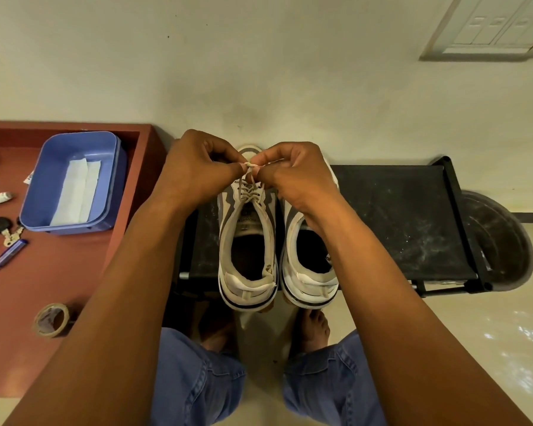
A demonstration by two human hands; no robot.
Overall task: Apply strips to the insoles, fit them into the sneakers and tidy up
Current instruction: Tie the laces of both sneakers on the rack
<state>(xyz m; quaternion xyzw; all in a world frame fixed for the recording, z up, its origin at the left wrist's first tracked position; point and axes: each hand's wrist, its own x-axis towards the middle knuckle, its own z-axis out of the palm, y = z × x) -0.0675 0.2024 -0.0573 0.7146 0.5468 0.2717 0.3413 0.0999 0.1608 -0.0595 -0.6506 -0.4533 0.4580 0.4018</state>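
Sneakers point(277, 241) sit on a dusty black rack point(406, 216) against a pale wall point(259, 72), both hands' fingers point(237, 167) pinching laces point(250, 173).

I count two sneakers: the left sneaker point(246, 241) and the right sneaker point(310, 256), side by side on one black rack point(397, 216). Two hands, the left hand point(197, 170) and the right hand point(296, 173), pinch one lace point(250, 170). On the red surface point(43, 287) I count one blue tub point(74, 179) with two white strips point(76, 192), one tape roll point(52, 319), one key bunch point(8, 232).
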